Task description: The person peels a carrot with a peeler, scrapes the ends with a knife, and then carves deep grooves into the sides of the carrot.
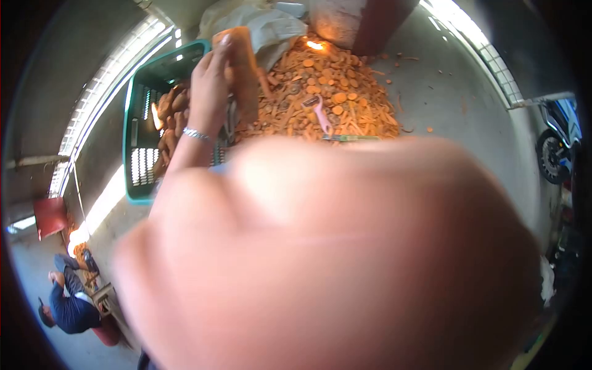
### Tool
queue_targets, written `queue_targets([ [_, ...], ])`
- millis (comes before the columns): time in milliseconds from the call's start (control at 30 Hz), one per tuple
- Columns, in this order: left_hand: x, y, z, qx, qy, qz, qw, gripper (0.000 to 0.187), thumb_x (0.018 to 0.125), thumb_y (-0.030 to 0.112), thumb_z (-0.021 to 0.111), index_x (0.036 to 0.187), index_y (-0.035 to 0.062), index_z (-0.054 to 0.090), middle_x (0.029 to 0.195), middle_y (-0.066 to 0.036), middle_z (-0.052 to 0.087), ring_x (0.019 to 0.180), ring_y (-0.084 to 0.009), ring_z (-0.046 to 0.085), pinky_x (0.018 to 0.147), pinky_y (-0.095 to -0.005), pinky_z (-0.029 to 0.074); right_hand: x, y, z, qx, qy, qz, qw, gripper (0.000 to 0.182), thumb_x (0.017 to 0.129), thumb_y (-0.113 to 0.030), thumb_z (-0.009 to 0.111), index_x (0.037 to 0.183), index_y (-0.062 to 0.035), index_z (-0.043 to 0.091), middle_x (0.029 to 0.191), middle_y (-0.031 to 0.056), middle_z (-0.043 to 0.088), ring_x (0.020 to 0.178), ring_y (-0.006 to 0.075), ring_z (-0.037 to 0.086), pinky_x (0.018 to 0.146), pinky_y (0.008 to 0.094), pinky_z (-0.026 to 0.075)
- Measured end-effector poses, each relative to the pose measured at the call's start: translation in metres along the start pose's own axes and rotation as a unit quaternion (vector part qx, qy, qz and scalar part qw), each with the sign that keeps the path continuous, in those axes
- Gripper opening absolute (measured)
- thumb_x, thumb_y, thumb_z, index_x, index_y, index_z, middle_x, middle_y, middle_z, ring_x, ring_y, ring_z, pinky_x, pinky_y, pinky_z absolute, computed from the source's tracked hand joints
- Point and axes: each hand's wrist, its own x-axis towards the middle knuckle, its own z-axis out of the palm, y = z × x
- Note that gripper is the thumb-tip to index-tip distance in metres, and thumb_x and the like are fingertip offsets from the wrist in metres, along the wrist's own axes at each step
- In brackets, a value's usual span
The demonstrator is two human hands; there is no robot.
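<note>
My left hand (209, 83), with a bracelet at the wrist, grips a flat orange-stained board (245, 77) by its edge. It is held up between the green basket and the orange pile. My right hand (345, 246) is very close to the lens, large and blurred, covering the lower middle of the view. Its fingers cannot be made out. A pink peeler (320, 116) lies on a heap of orange root slices and strips (345, 80). Beside it is a thin green-edged tool (350, 138), partly hidden by my right hand.
The green plastic basket (129, 148) at left holds brown roots (172, 117). Behind the heap are a pale plastic sheet (265, 31) and a sack (336, 21). Another person (73, 308) sits at lower left. A motorcycle (558, 139) stands at the right edge.
</note>
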Motion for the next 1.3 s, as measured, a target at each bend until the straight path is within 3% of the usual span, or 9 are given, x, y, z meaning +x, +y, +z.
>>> queue_targets([
  [200,-0.006,0.008,-0.003,-0.056,-0.05,-0.034,0.997,0.057,0.089,0.045,0.064,0.113,-0.0063,0.06,0.096,-0.008,0.064,0.081,-0.0129,0.063,0.068,-0.0243,0.052,-0.007,0.053,-0.031,0.103,0.189,0.166,0.962,0.035,0.095,-0.036,0.049,0.1,-0.0033,0.06,0.081,0.0066,0.061,0.068,0.0159,0.056,0.065,0.0293,0.047],
  [333,-0.008,0.008,-0.001,-0.024,-0.079,-0.053,0.995,0.048,0.085,0.04,0.07,0.114,0.0023,0.061,0.102,-0.005,0.063,0.088,-0.0125,0.064,0.072,-0.0268,0.053,-0.003,0.249,0.03,0.164,0.176,0.5,0.832,0.04,0.096,-0.036,0.048,0.123,-0.0055,0.055,0.088,0.0073,0.066,0.07,0.0141,0.06,0.062,0.0299,0.05],
  [400,-0.012,0.012,0.001,-0.024,-0.103,-0.054,0.993,0.048,0.083,0.04,0.072,0.112,0.0024,0.062,0.1,-0.004,0.063,0.089,-0.0127,0.064,0.072,-0.0262,0.053,0.002,0.35,0.119,0.221,0.118,0.563,0.788,0.042,0.091,-0.035,0.051,0.11,0.0005,0.062,0.093,0.0145,0.069,0.082,0.0236,0.067,0.075,0.0369,0.053],
  [533,-0.01,0.005,0.003,0.063,-0.121,0.01,0.991,0.041,0.079,0.035,0.076,0.099,0.0009,0.063,0.078,0.002,0.06,0.067,-0.0051,0.054,0.062,-0.0191,0.042,0.014,0.356,0.267,0.078,0.18,0.576,0.793,0.047,0.08,-0.025,0.068,0.119,-0.0025,0.054,0.112,0.0196,0.063,0.104,0.034,0.062,0.087,0.0418,0.05],
  [667,-0.005,-0.002,-0.004,-0.043,-0.179,-0.128,0.975,0.046,0.082,0.029,0.072,0.111,-0.0026,0.056,0.1,-0.009,0.063,0.088,-0.0145,0.063,0.078,-0.0251,0.051,0.027,0.332,0.267,0.036,0.14,0.632,0.761,0.051,0.084,-0.023,0.067,0.127,-0.0023,0.051,0.128,0.0173,0.054,0.114,0.0316,0.056,0.086,0.0409,0.05],
  [800,-0.015,0.009,-0.004,-0.216,-0.248,-0.173,0.928,0.049,0.084,0.024,0.067,0.118,-0.0066,0.049,0.115,-0.016,0.059,0.1,-0.0236,0.063,0.093,-0.0348,0.052,0.01,0.364,0.248,0.095,0.239,0.611,0.748,0.032,0.088,-0.023,0.061,0.109,0.0004,0.059,0.095,0.0142,0.064,0.082,0.0275,0.066,0.067,0.0359,0.052],
  [967,-0.034,0.017,0.005,-0.239,-0.218,-0.116,0.939,0.038,0.084,0.017,0.067,0.111,-0.0049,0.05,0.113,-0.015,0.059,0.105,-0.0249,0.062,0.095,-0.0367,0.052,-0.041,0.316,0.118,0.47,0.397,0.45,0.647,0.035,0.089,-0.03,0.061,0.108,-0.0006,0.055,0.086,0.0076,0.063,0.047,0.0086,0.049,0.045,0.0257,0.046],
  [1133,-0.063,0.038,0.03,-0.249,-0.186,-0.048,0.949,0.031,0.081,0.006,0.07,0.105,0.0,0.05,0.108,-0.011,0.059,0.103,-0.0215,0.062,0.093,-0.035,0.054,-0.074,0.174,0.03,0.648,0.455,0.188,0.581,0.04,0.092,-0.032,0.06,0.122,-0.0064,0.057,0.09,0.0031,0.065,0.047,0.0002,0.039,0.043,0.0173,0.038],
  [1300,-0.094,0.072,0.044,-0.183,-0.276,-0.034,0.943,0.042,0.08,0.007,0.072,0.115,0.0022,0.048,0.113,-0.01,0.057,0.103,-0.0184,0.062,0.089,-0.0327,0.055,-0.078,0.159,0.047,0.608,0.52,0.225,0.557,0.028,0.089,-0.03,0.066,0.108,-0.0091,0.063,0.089,0.0025,0.066,0.059,0.0048,0.055,0.043,0.0177,0.039],
])
